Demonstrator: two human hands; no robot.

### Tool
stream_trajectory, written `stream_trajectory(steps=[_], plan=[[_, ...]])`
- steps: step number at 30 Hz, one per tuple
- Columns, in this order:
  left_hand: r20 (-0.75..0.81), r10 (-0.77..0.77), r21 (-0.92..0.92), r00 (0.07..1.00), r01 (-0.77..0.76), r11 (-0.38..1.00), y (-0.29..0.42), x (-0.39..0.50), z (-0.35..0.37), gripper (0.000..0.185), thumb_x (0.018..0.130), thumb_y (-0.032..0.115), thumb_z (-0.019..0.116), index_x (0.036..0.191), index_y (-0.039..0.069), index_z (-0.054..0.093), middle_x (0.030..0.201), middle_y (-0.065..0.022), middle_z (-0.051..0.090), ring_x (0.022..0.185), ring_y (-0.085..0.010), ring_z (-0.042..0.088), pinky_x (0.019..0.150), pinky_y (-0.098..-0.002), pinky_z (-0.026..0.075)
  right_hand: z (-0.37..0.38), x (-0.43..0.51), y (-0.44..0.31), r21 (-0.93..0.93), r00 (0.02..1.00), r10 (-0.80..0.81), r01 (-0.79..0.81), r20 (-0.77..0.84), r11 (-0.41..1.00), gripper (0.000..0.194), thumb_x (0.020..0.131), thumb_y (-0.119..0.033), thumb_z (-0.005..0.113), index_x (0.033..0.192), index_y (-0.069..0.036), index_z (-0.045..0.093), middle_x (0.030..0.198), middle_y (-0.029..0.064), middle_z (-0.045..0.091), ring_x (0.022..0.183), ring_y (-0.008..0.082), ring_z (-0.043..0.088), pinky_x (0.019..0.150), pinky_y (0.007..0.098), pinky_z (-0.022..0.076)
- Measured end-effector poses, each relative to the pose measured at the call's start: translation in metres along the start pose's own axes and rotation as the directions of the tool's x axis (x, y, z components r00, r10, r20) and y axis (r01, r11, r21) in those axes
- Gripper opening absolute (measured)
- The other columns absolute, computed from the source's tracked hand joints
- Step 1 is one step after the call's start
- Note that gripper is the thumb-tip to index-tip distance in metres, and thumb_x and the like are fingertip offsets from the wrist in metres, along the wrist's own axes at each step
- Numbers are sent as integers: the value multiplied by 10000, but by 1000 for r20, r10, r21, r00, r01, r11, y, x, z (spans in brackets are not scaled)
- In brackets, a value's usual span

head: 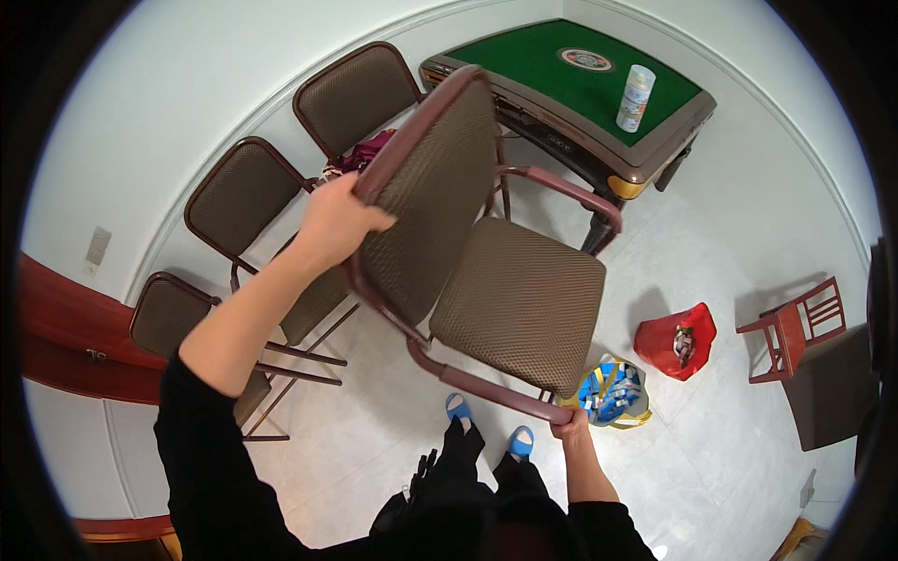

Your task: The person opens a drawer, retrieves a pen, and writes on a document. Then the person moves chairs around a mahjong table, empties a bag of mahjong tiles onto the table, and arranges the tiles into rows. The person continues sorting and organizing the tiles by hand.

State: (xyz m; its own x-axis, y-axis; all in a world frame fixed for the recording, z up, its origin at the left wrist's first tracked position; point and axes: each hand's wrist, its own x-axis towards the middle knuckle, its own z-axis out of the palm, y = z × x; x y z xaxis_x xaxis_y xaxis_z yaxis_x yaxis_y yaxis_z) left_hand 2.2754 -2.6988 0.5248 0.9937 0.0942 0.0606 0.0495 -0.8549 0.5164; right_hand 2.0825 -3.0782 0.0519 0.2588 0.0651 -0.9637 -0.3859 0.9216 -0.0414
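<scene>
An armchair (519, 301) with a brown patterned seat and back and a reddish-brown metal frame is in front of me, tilted. My left hand (340, 217) grips the side of its backrest frame, the thumb lying over the padded face. At the front end of the nearer padded armrest (501, 398), my right hand (572, 424) is closed around the frame. The far armrest (568, 188) reaches toward the mahjong table. Most of the chair's legs are hidden under the seat.
Similar chairs (242, 193) line the wall at left, one holding dark red cloth (365, 151). A green-topped mahjong table (519, 52) carries a spray can (635, 98). At right are a red bag (656, 340), a yellow-edged bag of blue mahjong tiles (612, 393) and a small wooden chair (789, 336).
</scene>
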Motion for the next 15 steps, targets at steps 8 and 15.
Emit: stream_trajectory(steps=[8,15], plan=[[-167,-394,-344,904,321,882,-50,-179,-40,385,676,35,707,1042,-34,611,903,-73,653,828,-147,586,782,-284,462,4,-35,3,-269,998,13,5,67,963,78,722,-52,497,689,-67,428,681,85,454,576,256,485,588,423,503],[-327,-555,-524,765,343,780,-134,-323,-59,397,693,42,678,1066,-54,583,959,-68,631,849,-169,562,843,-280,443,12,-7,53,-418,999,-26,11,-31,908,168,629,63,563,649,-49,439,650,87,413,508,253,432,461,392,403]])
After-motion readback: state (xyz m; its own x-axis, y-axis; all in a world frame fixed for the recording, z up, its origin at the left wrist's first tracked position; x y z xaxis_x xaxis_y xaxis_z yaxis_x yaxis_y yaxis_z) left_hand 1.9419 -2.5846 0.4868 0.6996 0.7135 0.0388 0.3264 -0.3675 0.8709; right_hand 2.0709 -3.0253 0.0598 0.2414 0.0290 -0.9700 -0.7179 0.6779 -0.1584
